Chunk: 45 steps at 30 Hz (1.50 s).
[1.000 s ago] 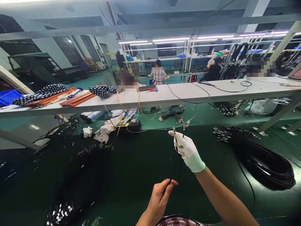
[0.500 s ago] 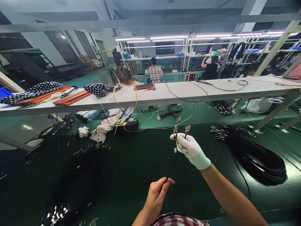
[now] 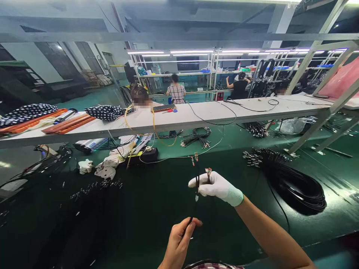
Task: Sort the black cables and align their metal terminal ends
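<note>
Cable [image 3: 194, 210] runs between the two hands, held up above the green worktop [image 3: 151, 198]. The step in hand looks to be arranging its split end, with the lower part steadied; the next move seems to call for a firm left grip while the right fingers control the thin leads. The left hand [image 3: 179, 237], bare, has thumb and forefinger closed on the cable, with no gap showing between them. The right hand [image 3: 218, 187], in a white glove, pinches it higher up, fingertips together around it just above a clear sleeve [image 3: 196, 197]. Two leads [image 3: 196, 157] with orange tips rise above that pinch. Another orange-tipped end [image 3: 208, 171] stands up by the knuckles, clear of the first two; whether it belongs to the same cable cannot be told. A black bundle [image 3: 303, 188] lies on the worktop to the right, well apart from both hands.
</note>
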Tool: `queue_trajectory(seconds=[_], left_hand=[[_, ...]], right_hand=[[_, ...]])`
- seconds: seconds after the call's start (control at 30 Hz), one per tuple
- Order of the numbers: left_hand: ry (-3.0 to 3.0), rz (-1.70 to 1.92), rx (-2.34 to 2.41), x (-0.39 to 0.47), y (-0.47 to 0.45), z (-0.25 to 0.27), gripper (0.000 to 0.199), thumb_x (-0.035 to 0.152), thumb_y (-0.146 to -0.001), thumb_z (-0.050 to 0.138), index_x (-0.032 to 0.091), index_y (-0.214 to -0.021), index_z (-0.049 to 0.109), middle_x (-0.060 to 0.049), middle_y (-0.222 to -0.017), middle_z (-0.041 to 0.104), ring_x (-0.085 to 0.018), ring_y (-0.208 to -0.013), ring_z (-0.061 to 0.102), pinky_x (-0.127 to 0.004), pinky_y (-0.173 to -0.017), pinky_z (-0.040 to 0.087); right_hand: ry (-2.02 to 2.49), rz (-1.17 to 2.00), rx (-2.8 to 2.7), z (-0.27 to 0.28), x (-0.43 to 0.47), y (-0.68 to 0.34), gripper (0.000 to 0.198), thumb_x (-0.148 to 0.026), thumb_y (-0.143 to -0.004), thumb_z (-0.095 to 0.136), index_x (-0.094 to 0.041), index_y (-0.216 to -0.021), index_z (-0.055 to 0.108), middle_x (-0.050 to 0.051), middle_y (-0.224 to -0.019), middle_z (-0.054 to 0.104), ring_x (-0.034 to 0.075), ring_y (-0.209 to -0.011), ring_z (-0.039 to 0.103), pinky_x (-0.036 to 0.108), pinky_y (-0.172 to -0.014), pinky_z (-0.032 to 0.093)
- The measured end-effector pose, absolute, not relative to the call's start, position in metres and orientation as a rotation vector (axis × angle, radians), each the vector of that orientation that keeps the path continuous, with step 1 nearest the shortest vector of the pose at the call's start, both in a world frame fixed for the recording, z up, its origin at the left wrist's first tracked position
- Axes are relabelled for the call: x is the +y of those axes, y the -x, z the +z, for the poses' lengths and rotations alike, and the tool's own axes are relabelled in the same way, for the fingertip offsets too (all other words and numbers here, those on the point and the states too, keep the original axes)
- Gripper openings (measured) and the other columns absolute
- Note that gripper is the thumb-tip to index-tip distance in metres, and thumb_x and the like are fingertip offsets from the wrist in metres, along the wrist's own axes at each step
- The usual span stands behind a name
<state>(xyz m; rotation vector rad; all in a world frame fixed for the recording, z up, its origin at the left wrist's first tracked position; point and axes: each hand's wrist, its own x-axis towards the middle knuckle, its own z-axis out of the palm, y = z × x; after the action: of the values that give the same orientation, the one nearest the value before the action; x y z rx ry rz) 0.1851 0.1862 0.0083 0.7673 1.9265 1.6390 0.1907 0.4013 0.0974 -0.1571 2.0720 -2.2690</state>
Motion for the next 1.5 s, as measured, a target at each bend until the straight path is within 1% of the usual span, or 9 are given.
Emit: queue_trajectory(seconds=[0.07, 0.27, 0.47, 0.6, 0.87, 1.1, 1.27, 1.4, 1.5], left_hand=[[-0.762, 1.62, 1.868, 0.186, -0.185, 0.012, 0.047, 0.054, -0.092, 0.048, 0.015, -0.088, 0.073, -0.001, -0.061, 0.05, -0.009, -0.052, 0.035, -0.021, -0.049, 0.028], [-0.727, 1.549, 1.516, 0.18, -0.185, 0.023, 0.053, 0.06, -0.089, 0.05, 0.013, -0.083, 0.075, 0.003, -0.053, 0.031, -0.008, -0.05, 0.029, -0.022, -0.05, 0.021], [-0.642, 1.612, 1.408, 0.177, -0.185, 0.023, 0.053, 0.059, -0.088, 0.054, 0.01, -0.081, 0.074, 0.003, -0.051, 0.031, -0.007, -0.049, 0.028, -0.023, -0.049, 0.019], [-0.579, 1.654, 1.438, 0.181, -0.184, 0.025, 0.053, 0.059, -0.087, 0.055, 0.009, -0.079, 0.072, 0.005, -0.049, 0.029, -0.005, -0.047, 0.024, -0.023, -0.048, 0.016], [-0.621, 1.672, 1.292, 0.181, -0.182, 0.022, 0.048, 0.053, -0.09, 0.055, 0.009, -0.081, 0.073, 0.004, -0.049, 0.03, -0.005, -0.047, 0.025, -0.023, -0.048, 0.015], [-0.554, 1.727, 1.315, 0.182, -0.18, 0.023, 0.05, 0.054, -0.09, 0.053, 0.008, -0.08, 0.071, 0.005, -0.048, 0.03, -0.005, -0.045, 0.023, -0.023, -0.047, 0.014], [-0.536, 1.71, 1.366, 0.187, -0.178, 0.033, 0.052, 0.057, -0.088, 0.055, 0.007, -0.08, 0.068, 0.006, -0.048, 0.028, -0.004, -0.045, 0.022, -0.022, -0.046, 0.014], [-0.504, 1.756, 1.37, 0.192, -0.176, 0.035, 0.048, 0.057, -0.084, 0.062, 0.011, -0.1, 0.06, 0.008, -0.056, 0.029, -0.004, -0.046, 0.021, -0.02, -0.044, 0.016], [-0.469, 1.782, 1.389, 0.193, -0.175, 0.027, 0.052, 0.055, -0.08, 0.068, 0.015, -0.11, 0.05, 0.009, -0.062, 0.031, -0.003, -0.046, 0.021, -0.019, -0.043, 0.016]], right_hand=[[0.172, -2.286, 2.046, 0.096, 0.404, -0.19, 0.033, -0.036, -0.083, 0.065, -0.013, -0.107, 0.072, 0.003, -0.076, 0.062, 0.007, -0.06, 0.048, 0.019, -0.054, 0.036], [0.54, -2.347, 1.932, 0.101, 0.41, -0.187, 0.023, -0.034, -0.073, 0.077, -0.012, -0.078, 0.073, 0.005, -0.084, 0.063, 0.013, -0.074, 0.056, 0.025, -0.069, 0.046], [0.365, -2.297, 2.082, 0.113, 0.405, -0.193, 0.018, -0.027, -0.076, 0.074, -0.012, -0.084, 0.072, 0.004, -0.078, 0.063, 0.012, -0.069, 0.057, 0.024, -0.066, 0.046], [0.26, -2.295, 2.16, 0.113, 0.405, -0.194, 0.015, -0.026, -0.082, 0.066, -0.012, -0.085, 0.07, 0.006, -0.09, 0.066, 0.014, -0.08, 0.059, 0.026, -0.072, 0.046], [0.553, -2.372, 1.936, 0.101, 0.411, -0.186, 0.024, -0.034, -0.074, 0.077, -0.011, -0.08, 0.071, 0.004, -0.077, 0.062, 0.012, -0.068, 0.055, 0.024, -0.065, 0.044], [0.261, -2.151, 1.961, 0.104, 0.393, -0.193, 0.029, -0.03, -0.068, 0.083, -0.011, -0.087, 0.074, 0.003, -0.077, 0.066, 0.009, -0.064, 0.056, 0.021, -0.063, 0.045], [0.193, -2.173, 2.057, 0.1, 0.386, -0.192, 0.037, -0.034, -0.071, 0.079, -0.013, -0.101, 0.074, 0.005, -0.089, 0.069, 0.014, -0.078, 0.061, 0.024, -0.072, 0.048], [0.2, -2.208, 2.02, 0.093, 0.377, -0.19, 0.026, -0.034, -0.076, 0.073, -0.01, -0.087, 0.073, 0.004, -0.076, 0.066, 0.014, -0.071, 0.061, 0.026, -0.069, 0.048], [0.193, -2.154, 1.966, 0.085, 0.371, -0.19, 0.026, -0.033, -0.078, 0.071, -0.009, -0.087, 0.071, 0.003, -0.071, 0.063, 0.013, -0.065, 0.058, 0.026, -0.066, 0.047]])
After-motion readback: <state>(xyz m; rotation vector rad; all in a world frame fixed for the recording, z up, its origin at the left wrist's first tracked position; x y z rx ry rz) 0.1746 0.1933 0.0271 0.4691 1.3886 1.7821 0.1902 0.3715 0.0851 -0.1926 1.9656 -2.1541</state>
